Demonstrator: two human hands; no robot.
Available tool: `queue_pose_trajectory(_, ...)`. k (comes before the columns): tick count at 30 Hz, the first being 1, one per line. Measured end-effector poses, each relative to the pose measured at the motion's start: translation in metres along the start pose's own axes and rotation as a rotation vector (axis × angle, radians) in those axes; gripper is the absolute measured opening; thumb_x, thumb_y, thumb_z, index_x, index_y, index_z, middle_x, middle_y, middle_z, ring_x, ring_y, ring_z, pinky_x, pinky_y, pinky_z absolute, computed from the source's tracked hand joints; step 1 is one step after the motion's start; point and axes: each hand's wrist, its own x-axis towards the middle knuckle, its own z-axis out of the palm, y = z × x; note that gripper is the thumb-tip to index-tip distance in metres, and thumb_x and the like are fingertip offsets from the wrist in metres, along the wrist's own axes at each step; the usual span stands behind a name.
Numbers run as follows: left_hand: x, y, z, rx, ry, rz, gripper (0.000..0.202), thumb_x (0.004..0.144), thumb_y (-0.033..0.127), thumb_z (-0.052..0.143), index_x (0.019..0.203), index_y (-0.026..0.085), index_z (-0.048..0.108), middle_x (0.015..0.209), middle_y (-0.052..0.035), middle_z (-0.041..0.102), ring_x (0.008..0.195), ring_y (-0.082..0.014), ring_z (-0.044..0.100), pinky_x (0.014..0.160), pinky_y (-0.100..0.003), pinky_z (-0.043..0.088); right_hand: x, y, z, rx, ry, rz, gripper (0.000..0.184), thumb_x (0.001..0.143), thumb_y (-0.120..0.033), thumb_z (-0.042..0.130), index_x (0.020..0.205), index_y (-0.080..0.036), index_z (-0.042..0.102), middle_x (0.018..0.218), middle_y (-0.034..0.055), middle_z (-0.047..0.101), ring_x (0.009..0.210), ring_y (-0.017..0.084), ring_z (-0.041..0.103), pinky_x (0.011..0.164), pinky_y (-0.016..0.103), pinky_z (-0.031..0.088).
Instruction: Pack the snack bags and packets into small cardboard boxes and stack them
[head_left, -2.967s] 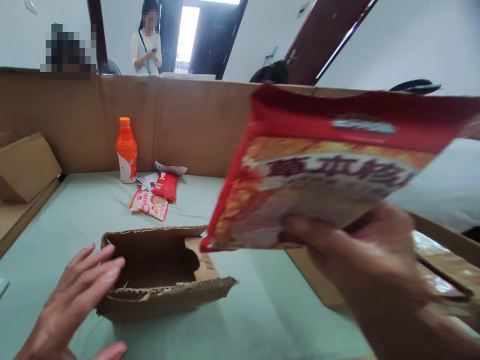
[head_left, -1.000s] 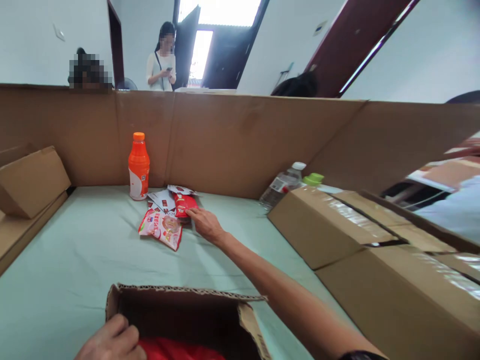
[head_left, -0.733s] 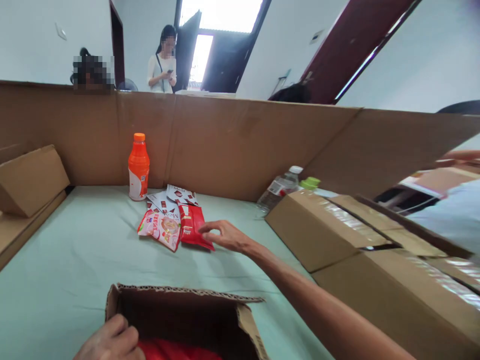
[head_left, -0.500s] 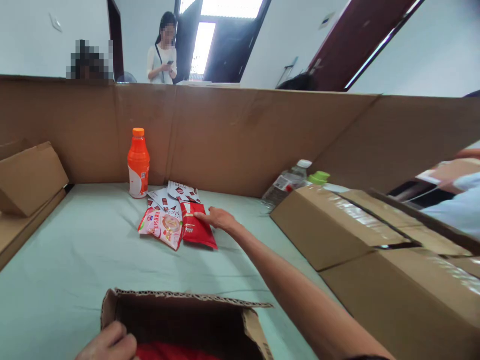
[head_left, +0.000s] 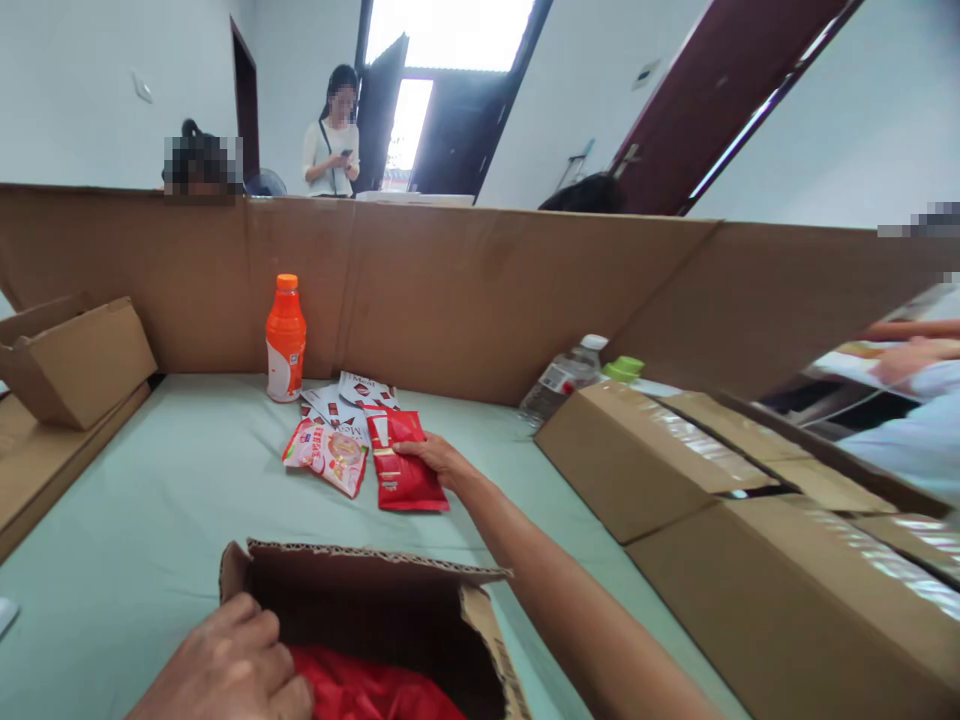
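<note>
My right hand (head_left: 433,458) reaches out over the pale green table and grips the edge of a small red packet (head_left: 403,472). Left of it lie a pink-and-red snack packet (head_left: 326,456) and several white sachets (head_left: 343,398). My left hand (head_left: 229,668) is curled on the near rim of an open cardboard box (head_left: 360,578). A large red bag (head_left: 367,690) lies inside that box. An orange drink bottle (head_left: 285,338) stands upright behind the packets.
A tall cardboard wall (head_left: 480,290) rings the table. Taped cartons (head_left: 675,460) fill the right side, with a clear water bottle (head_left: 562,377) and a green cap (head_left: 625,368) behind them. A small carton (head_left: 75,360) sits at far left. People stand beyond the wall.
The large red bag went from my right hand into the box. My right hand then reached to the packets, drew the small red packet nearer and closed on it. My left hand stayed on the box rim.
</note>
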Motion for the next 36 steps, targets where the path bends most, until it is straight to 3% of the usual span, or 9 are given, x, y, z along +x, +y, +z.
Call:
queue_pose_trajectory(4,-0.003,0.002,-0.001,-0.062,-0.087,-0.065,0.032,0.076,0.019,0.066,0.06,0.021,0.039,0.05,0.0046,0.049,0.05,-0.0159,0.041,0.055,-0.035,0.024,-0.016,0.002,0.007,0.13,-0.025,-0.03,0.033,0.099,-0.036,0.065,0.126,-0.016,0.063,0.123,0.009,0.066,0.101,0.022,0.068,0.085,0.042,0.06)
queue_pose_trajectory(9,0.022,0.013,-0.05,-0.264,-0.543,-0.294,0.012,0.064,0.014,0.063,0.072,0.022,0.059,0.078,-0.0005,0.066,0.078,-0.0217,0.06,0.082,-0.038,0.047,-0.064,-0.018,-0.001,0.34,0.183,-0.241,0.031,0.084,-0.031,0.08,0.107,-0.018,0.063,0.102,0.002,0.072,0.087,0.017,0.07,0.083,0.034,0.06)
queue_pose_trajectory(14,0.032,0.014,-0.062,-0.263,-0.608,-0.308,0.009,0.067,0.013,0.06,0.071,0.021,0.06,0.077,-0.0024,0.065,0.078,-0.0229,0.058,0.087,-0.043,0.048,-0.17,-0.059,-0.013,0.483,0.359,-0.913,0.041,0.065,-0.043,0.088,0.099,-0.031,0.068,0.105,-0.0032,0.075,0.1,0.024,0.071,0.097,0.042,0.059)
queue_pose_trajectory(18,0.029,0.014,-0.055,-0.209,-0.563,-0.27,0.008,0.069,0.014,0.063,0.072,0.021,0.062,0.078,-0.0029,0.067,0.079,-0.0237,0.061,0.084,-0.042,0.048,-0.242,-0.054,0.007,0.027,0.346,-1.212,0.028,0.076,-0.041,0.085,0.098,-0.035,0.069,0.084,-0.0034,0.074,0.074,0.023,0.07,0.065,0.037,0.062)
queue_pose_trajectory(22,0.025,0.017,-0.055,-0.18,-0.515,-0.228,0.007,0.076,0.017,0.07,0.079,0.021,0.066,0.085,-0.0023,0.072,0.088,-0.0248,0.066,0.091,-0.042,0.048,-0.259,-0.034,0.03,-0.631,0.176,-1.344,0.01,0.09,-0.025,0.068,0.093,-0.026,0.059,0.072,-0.0025,0.067,0.053,0.016,0.058,0.049,0.028,0.048)
queue_pose_trajectory(25,0.023,0.02,-0.056,-0.137,-0.501,-0.207,0.012,0.075,0.02,0.078,0.084,0.02,0.069,0.092,-0.0043,0.075,0.093,-0.0274,0.068,0.093,-0.043,0.051,-0.249,-0.03,0.045,-1.111,0.029,-1.321,0.008,0.091,-0.023,0.063,0.09,-0.022,0.055,0.081,0.004,0.069,0.067,0.02,0.064,0.061,0.032,0.05)
queue_pose_trajectory(29,0.023,0.022,-0.057,-0.091,-0.537,-0.212,0.017,0.07,0.021,0.084,0.075,0.019,0.068,0.079,-0.003,0.074,0.078,-0.0268,0.067,0.078,-0.042,0.055,-0.229,-0.032,0.071,-1.562,-0.248,-1.009,0.036,0.078,-0.04,0.082,0.097,-0.017,0.062,0.09,0.0099,0.073,0.073,0.026,0.068,0.061,0.035,0.049)
queue_pose_trajectory(33,0.027,0.021,-0.057,-0.091,-0.492,-0.204,0.017,0.067,0.016,0.083,0.072,0.018,0.066,0.075,-0.0038,0.072,0.075,-0.0271,0.067,0.075,-0.043,0.056,-0.217,-0.041,0.082,-1.574,-0.563,-0.852,0.027,0.086,-0.023,0.072,0.11,-0.012,0.068,0.1,0.0132,0.077,0.082,0.027,0.072,0.068,0.035,0.053)
queue_pose_trajectory(36,0.026,0.018,-0.062,-0.15,-0.377,-0.166,0.012,0.074,0.013,0.073,0.082,0.018,0.067,0.089,-0.0045,0.074,0.086,-0.0269,0.068,0.087,-0.048,0.056,-0.224,-0.049,0.063,-1.39,-0.555,-0.894,0.031,0.091,-0.021,0.064,0.121,-0.013,0.069,0.109,0.0143,0.078,0.092,0.028,0.074,0.078,0.038,0.058)
